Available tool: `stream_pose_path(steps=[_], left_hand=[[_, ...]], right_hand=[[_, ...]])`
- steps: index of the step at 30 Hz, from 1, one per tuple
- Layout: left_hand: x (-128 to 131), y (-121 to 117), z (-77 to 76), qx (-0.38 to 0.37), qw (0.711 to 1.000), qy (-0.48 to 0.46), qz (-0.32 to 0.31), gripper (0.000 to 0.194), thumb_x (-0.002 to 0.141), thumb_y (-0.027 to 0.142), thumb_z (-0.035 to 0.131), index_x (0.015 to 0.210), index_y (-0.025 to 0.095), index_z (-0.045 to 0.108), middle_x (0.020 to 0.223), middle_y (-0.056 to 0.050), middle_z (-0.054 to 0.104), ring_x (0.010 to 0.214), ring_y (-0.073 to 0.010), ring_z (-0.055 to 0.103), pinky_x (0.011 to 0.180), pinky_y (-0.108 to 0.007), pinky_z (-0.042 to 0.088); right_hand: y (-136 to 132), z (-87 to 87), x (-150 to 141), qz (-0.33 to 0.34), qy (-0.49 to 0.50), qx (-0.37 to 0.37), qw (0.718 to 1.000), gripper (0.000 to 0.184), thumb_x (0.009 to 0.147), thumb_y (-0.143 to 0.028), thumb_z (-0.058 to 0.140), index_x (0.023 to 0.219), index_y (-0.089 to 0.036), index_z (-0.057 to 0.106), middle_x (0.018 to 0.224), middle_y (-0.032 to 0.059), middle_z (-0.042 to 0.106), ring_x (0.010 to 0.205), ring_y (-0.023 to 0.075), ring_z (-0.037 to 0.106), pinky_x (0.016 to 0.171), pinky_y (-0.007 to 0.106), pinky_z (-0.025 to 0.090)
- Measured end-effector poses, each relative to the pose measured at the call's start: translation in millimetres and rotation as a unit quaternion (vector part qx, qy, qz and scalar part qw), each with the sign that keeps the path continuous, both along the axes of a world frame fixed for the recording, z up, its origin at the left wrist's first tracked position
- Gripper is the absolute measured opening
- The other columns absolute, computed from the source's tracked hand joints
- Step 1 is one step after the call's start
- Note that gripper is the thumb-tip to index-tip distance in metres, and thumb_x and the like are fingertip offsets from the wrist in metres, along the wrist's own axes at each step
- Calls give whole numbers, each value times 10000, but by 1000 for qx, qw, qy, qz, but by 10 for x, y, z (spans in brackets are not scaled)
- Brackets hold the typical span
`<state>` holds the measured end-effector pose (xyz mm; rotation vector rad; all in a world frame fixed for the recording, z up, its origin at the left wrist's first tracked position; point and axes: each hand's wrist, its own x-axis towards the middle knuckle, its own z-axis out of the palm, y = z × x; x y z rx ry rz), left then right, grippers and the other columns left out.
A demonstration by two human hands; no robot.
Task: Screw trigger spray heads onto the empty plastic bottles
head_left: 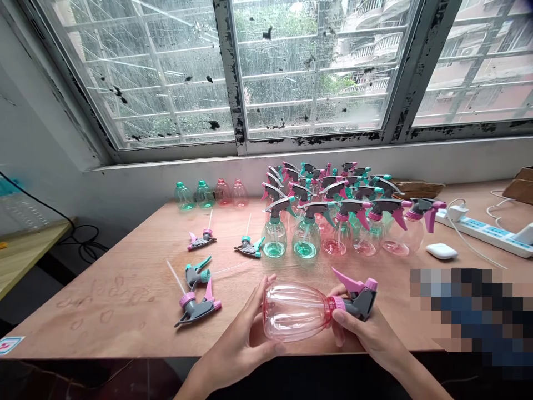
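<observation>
A clear pink spray bottle (295, 311) lies sideways in the air over the table's front edge, held between both hands. My left hand (245, 333) is wrapped round its broad base. My right hand (366, 328) grips the pink collar at the neck, where a grey spray head with a pink trigger (361, 294) sits on the bottle. To the left lie several loose spray heads: a grey and pink one (195, 308), a teal one (197, 274), and farther back another teal one (249, 246) and another pink one (202, 240), with thin tubes sticking out.
Several bottles with spray heads (306, 244) stand grouped at the back. Bottles without heads (205, 195) line the table's far left. On the right are a white case (442, 251), a power strip (491, 228) with cables, and a blurred patch (470, 316).
</observation>
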<state>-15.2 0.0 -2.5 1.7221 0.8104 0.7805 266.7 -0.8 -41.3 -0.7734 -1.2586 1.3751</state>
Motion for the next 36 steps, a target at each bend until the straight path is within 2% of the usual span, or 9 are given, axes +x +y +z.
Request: stream_pose_path(steps=[5, 10, 13, 19, 24, 26, 31, 34, 36], left_hand=[[-2, 4, -26, 16, 1000, 6, -3, 856, 970, 274, 626, 1577, 448, 48, 1702, -44, 133, 1538, -308, 234, 1230, -452, 303], [7, -15, -5, -11, 1000, -16, -3, 983, 909, 300, 721, 1570, 463, 11, 1705, -25, 122, 1550, -290, 196, 1240, -425, 288], [2, -22, 31, -37, 999, -26, -28, 883, 930, 329, 689, 1579, 422, 98, 1709, -29, 103, 1555, -297, 169, 1245, -423, 279], [4, -8, -7, 21, 1000, -3, -13, 822, 970, 291, 630, 1566, 464, 92, 1700, -39, 123, 1531, -308, 248, 1187, -413, 377], [22, -22, 18, 0, 1000, -22, -4, 1045, 844, 369, 785, 1560, 493, 34, 1708, -15, 89, 1549, -316, 185, 1229, -439, 304], [18, -24, 41, -8, 1000, -25, -11, 987, 865, 405, 754, 1570, 465, 66, 1706, -20, 109, 1552, -319, 166, 1239, -452, 280], [6, -15, 19, 24, 1000, 17, -4, 798, 953, 350, 648, 1558, 477, 144, 1697, -17, 141, 1479, -309, 356, 1210, -463, 338], [9, -16, -19, 34, 999, 2, 8, 718, 1003, 372, 552, 1551, 507, 109, 1701, 0, 105, 1514, -298, 287, 1198, -459, 357], [9, -16, -28, 30, 1000, 5, 3, 788, 977, 367, 606, 1551, 513, 87, 1703, -1, 89, 1534, -306, 235, 1203, -464, 349]], right_hand=[[6, -14, 5, 12, 12, -5, 1000, 387, 916, -533, 797, 1017, -216, 599, 675, -5, 671, 498, 193, 633, 515, 268, 498], [5, -19, 26, 23, 4, 10, 1000, 342, 958, -489, 771, 1053, -207, 603, 633, -6, 674, 518, 197, 636, 538, 270, 500], [7, -23, 38, 29, -4, 17, 999, 330, 967, -488, 763, 1051, -207, 611, 633, 2, 693, 519, 195, 631, 546, 271, 495], [26, -55, 41, 29, 12, 19, 999, 303, 965, -465, 774, 1005, -209, 616, 685, -8, 672, 511, 172, 638, 535, 250, 485], [26, -74, 32, 24, 23, 16, 999, 305, 947, -449, 799, 978, -196, 631, 717, 2, 669, 515, 157, 612, 506, 238, 509], [22, -67, 29, 26, 26, 16, 999, 303, 947, -442, 801, 955, -187, 637, 669, -1, 654, 509, 156, 591, 483, 229, 514], [19, -38, 22, 21, 28, 10, 999, 312, 955, -447, 790, 901, -186, 628, 682, 8, 670, 501, 145, 586, 483, 223, 517], [22, -38, 17, 18, 24, -6, 1000, 310, 962, -441, 784, 911, -188, 613, 682, 9, 685, 502, 148, 599, 492, 226, 508], [22, -40, 15, 19, 18, -10, 1000, 323, 966, -446, 777, 891, -189, 597, 661, 4, 681, 499, 150, 595, 500, 232, 499]])
